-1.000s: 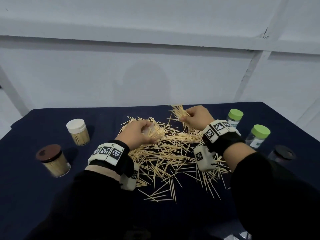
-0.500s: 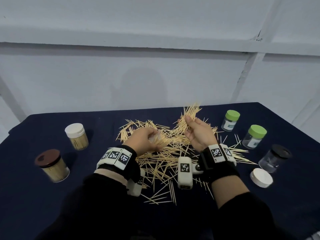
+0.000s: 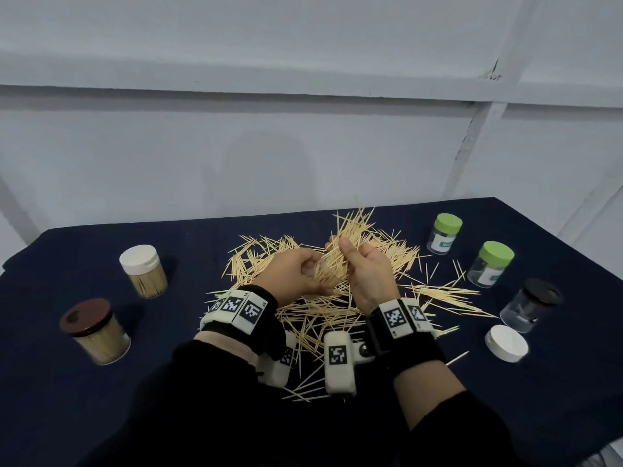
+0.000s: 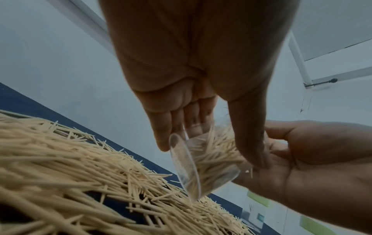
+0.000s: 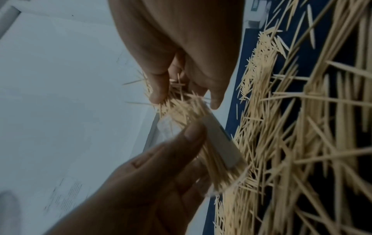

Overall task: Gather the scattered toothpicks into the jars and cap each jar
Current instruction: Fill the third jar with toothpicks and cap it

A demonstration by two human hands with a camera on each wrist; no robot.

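The dark blue surface [image 3: 84,416] carries a broad scatter of loose toothpicks [image 3: 337,315] at its middle, where both hands work, so little reach is needed. Capped jars stand aside at the edges: a brown-lidded jar [image 3: 96,332] and a white-lidded jar [image 3: 143,269] on the left, both full and likely finished; two green-lidded jars [image 3: 492,264] and a black-lidded jar [image 3: 531,310] on the right look nearly empty. A loose white cap [image 3: 505,342] lies near them, probably waiting for the jar in hand. The left hand [image 3: 293,274] curls around a small clear jar [image 4: 201,167], tilted with its mouth toward the right hand, apparently to ease feeding. The right hand [image 3: 367,274] pinches a bundle of toothpicks [image 3: 340,251] between thumb and fingers, lower ends entering the jar's mouth, upper ends fanning out.
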